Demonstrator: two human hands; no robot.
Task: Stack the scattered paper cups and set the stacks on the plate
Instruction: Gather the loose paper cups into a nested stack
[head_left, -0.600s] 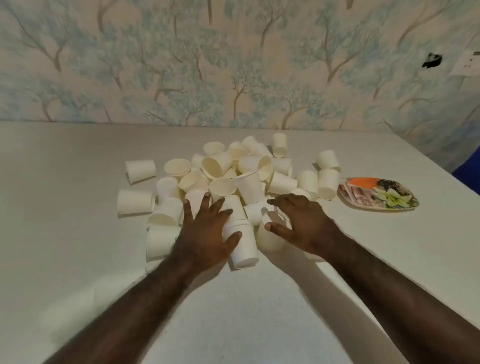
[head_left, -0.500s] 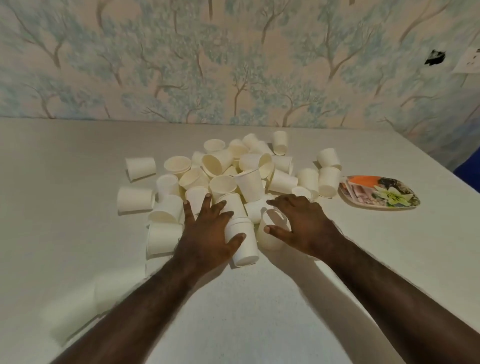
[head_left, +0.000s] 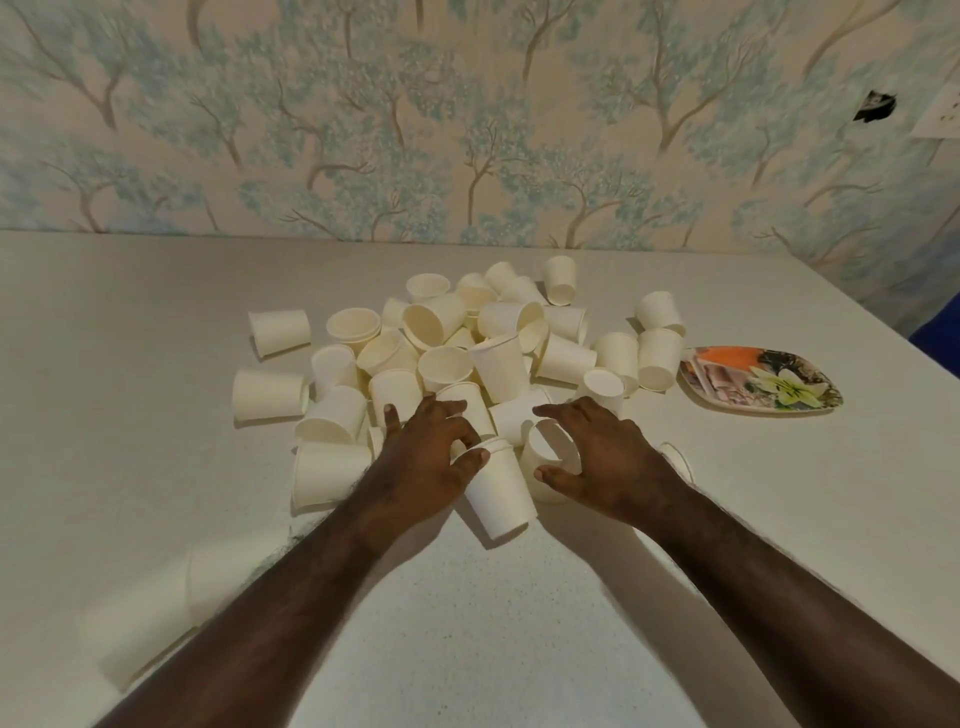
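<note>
Surroundings: a white desk (head_left: 156, 322) against tree-patterned wallpaper (head_left: 467, 114); the flowered plate (head_left: 761, 379) lies right of the pile, bare of cups.
Pile: loose paper cups (head_left: 467, 353) crowd the desk's middle, too many to count surely.
Left hand (head_left: 423, 460): fingers curled round the near cup (head_left: 501, 493), thumb on its rim.
Right hand (head_left: 602, 457): fingers arched over a tipped cup (head_left: 545, 457).
Change: the left fingers, earlier spread flat, now curl in.
Count: two hands, one plate.

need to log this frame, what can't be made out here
- Head view: how many paper cups lie in the pile; they overlap one another.
- Cup under the right hand: the fingers cover much of it.
- Left hand hides the cups beneath it.
- Plate: print too small to read.
</note>
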